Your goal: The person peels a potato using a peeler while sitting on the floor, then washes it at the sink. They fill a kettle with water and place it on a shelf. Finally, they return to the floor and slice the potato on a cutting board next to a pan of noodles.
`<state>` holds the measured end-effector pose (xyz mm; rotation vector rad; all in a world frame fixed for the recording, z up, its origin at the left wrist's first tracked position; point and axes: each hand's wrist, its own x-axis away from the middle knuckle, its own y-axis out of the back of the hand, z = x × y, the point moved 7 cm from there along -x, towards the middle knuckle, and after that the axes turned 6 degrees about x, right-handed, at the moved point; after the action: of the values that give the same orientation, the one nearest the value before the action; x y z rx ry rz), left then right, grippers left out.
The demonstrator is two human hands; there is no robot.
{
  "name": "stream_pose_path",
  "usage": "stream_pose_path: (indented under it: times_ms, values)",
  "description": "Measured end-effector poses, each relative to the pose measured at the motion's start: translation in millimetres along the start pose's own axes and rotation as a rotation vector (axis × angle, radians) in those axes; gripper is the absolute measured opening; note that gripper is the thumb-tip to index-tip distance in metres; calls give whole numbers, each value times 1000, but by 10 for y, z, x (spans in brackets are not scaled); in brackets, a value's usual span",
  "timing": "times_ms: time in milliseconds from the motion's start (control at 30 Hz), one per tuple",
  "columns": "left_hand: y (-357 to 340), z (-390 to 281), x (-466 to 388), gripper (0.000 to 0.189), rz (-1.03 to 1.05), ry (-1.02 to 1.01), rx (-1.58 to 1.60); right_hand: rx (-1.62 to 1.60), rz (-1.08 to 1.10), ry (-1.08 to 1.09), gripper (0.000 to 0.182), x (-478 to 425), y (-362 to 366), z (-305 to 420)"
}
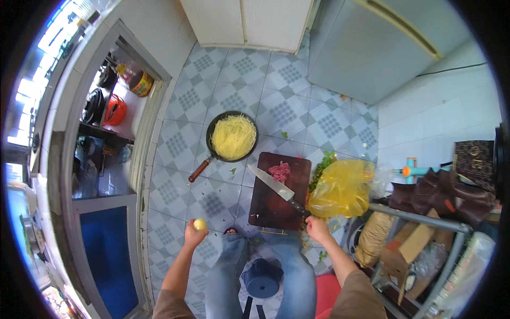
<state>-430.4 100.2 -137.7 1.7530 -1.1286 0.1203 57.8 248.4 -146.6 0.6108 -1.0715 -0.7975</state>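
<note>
My left hand is closed around a pale yellow, rounded piece of food, perhaps a peeled onion or potato, raised left of my knees. My right hand grips the end of the dark handle of a large kitchen knife. The blade slants over a dark brown cutting board, its tip past the board's left edge. Beside the blade, on the board, lies a small heap of chopped red meat. Beyond the board to the left, a frying pan holds a mound of pale yellow shreds.
Right of the board are a yellow plastic bag and leafy greens. A metal rack with boxes stands at the right. A dark blue container sits between my legs. Ahead are a fridge and white cabinet. Leaf scraps dot the tiled floor.
</note>
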Motion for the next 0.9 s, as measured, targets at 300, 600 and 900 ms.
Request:
stream_pose_path:
  times_ms: [300,600,900]
  values:
    - [-1647,229,-1241,66,290,-223,151,473,-185,389,23,-924,-481,443]
    - [-1613,36,-1217,56,169,-208,366,226,-299,338,30,-944,-481,298]
    - [-1564,-168,-425,50,544,50,898,83,-186,206,27,-1178,-327,-104]
